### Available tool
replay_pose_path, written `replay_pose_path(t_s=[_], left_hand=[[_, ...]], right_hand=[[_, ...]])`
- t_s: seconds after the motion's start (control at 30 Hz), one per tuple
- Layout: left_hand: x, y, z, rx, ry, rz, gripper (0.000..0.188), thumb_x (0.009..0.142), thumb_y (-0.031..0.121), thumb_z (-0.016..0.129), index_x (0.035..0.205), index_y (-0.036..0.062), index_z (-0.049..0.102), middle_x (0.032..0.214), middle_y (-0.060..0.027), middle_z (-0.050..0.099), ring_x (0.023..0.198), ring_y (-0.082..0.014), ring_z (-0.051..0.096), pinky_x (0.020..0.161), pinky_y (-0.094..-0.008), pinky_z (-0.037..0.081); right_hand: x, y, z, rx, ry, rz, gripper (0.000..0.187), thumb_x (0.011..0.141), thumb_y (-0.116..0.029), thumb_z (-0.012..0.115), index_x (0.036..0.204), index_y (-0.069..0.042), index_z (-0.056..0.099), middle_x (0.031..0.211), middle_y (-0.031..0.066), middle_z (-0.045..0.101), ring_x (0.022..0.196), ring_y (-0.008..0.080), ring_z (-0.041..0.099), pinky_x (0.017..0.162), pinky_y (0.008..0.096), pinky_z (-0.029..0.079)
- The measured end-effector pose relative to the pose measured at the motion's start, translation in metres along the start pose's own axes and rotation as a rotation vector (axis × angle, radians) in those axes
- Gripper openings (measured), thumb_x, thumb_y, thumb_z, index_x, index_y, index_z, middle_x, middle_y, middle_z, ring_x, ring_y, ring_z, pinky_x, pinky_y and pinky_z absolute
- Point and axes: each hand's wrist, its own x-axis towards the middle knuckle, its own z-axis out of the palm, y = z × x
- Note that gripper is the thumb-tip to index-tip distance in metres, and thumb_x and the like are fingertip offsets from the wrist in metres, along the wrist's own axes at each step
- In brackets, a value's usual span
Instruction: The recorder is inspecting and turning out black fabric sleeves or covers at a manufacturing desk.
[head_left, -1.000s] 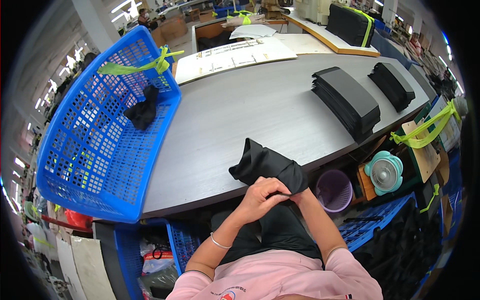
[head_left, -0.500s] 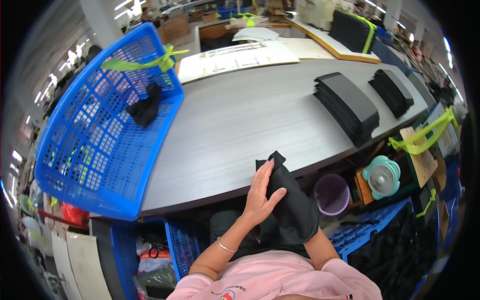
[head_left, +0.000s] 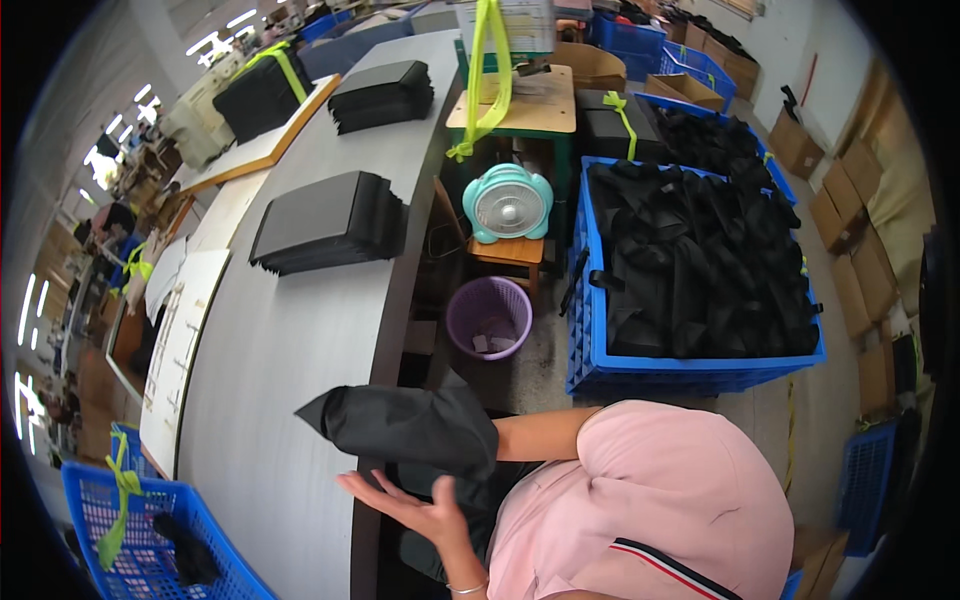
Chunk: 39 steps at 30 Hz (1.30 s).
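A black fabric piece shaped like a pouch (head_left: 410, 430) covers my right hand completely. My right forearm (head_left: 545, 437) comes out of its opening, and the fingers inside are hidden. The pouch's pointed corner reaches over the near edge of the grey table. Just below it, my left hand (head_left: 425, 512) is held palm up with the fingers spread, apart from the cloth and holding nothing. More black cloth hangs beneath, above my lap.
Two stacks of black pieces, a nearer one (head_left: 325, 220) and a farther one (head_left: 380, 95), sit on the grey table (head_left: 270, 370). Beside it are a purple basket (head_left: 489, 318), a turquoise fan (head_left: 508, 205) and a blue crate (head_left: 595, 300) heaped with black fabric. A blue basket (head_left: 225, 545) stands lower left.
My view has swung to the right, bringing the full crate into sight. My left hand has come off the black pouch and turned palm up. The pouch stays over my right hand.
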Motion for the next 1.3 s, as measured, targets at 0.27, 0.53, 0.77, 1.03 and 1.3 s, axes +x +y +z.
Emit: replay_pose_path(t_s=[0.27,0.53,0.77,1.03,1.3], left_hand=[[-0.015,0.0,0.014,-0.071,-0.213,0.026,0.016,0.086,-0.006,0.059,0.1,-0.0042,0.066,0.096,-0.0106,0.066,0.094,-0.0241,0.064,0.092,-0.0361,0.049],[0.053,-0.031,-0.016,-0.709,0.114,-0.405,0.025,0.106,0.025,0.05,0.109,0.0006,0.056,0.102,-0.0073,0.061,0.091,-0.0153,0.062,0.083,-0.035,0.053],[0.125,-0.063,-0.077,-0.036,0.346,-0.452,0.027,0.104,0.028,0.046,0.093,0.0036,0.051,0.085,-0.0018,0.046,0.077,-0.0137,0.048,0.07,-0.0287,0.044],[0.126,-0.047,-0.11,-0.351,0.428,-0.368,0.037,0.103,0.028,0.054,0.121,-0.0035,0.057,0.113,-0.0127,0.064,0.101,-0.022,0.065,0.091,-0.0342,0.055],[0.06,0.011,-0.024,0.032,-0.183,0.061,0.013,0.093,0.0,0.063,0.081,-0.0034,0.058,0.076,-0.0037,0.05,0.069,-0.0121,0.045,0.062,-0.0255,0.038]], right_hand=[[-0.008,-0.001,-0.022,0.6,0.032,0.284,0.029,0.102,-0.021,0.05,0.121,-0.002,0.058,0.108,0.0121,0.064,0.101,0.0221,0.06,0.086,0.0343,0.048],[-0.017,-0.046,0.022,0.863,0.298,0.289,0.031,0.103,-0.022,0.048,0.124,-0.001,0.056,0.111,0.0127,0.064,0.104,0.0218,0.059,0.089,0.0339,0.048],[-0.047,-0.108,0.037,0.659,0.248,-0.002,0.019,0.099,-0.016,0.055,0.105,0.002,0.055,0.126,0.0127,0.06,0.089,0.0219,0.066,0.085,0.0318,0.051],[-0.085,-0.051,-0.013,0.886,0.349,0.526,0.055,0.092,-0.016,0.069,0.139,-0.003,0.046,0.149,0.0167,0.04,0.104,0.02,0.066,0.082,0.0308,0.057],[-0.045,-0.062,-0.016,-0.015,0.579,0.128,0.043,0.074,-0.003,0.069,0.116,-0.005,0.06,0.141,0.0131,0.051,0.132,0.0342,0.047,0.111,0.0484,0.036]])
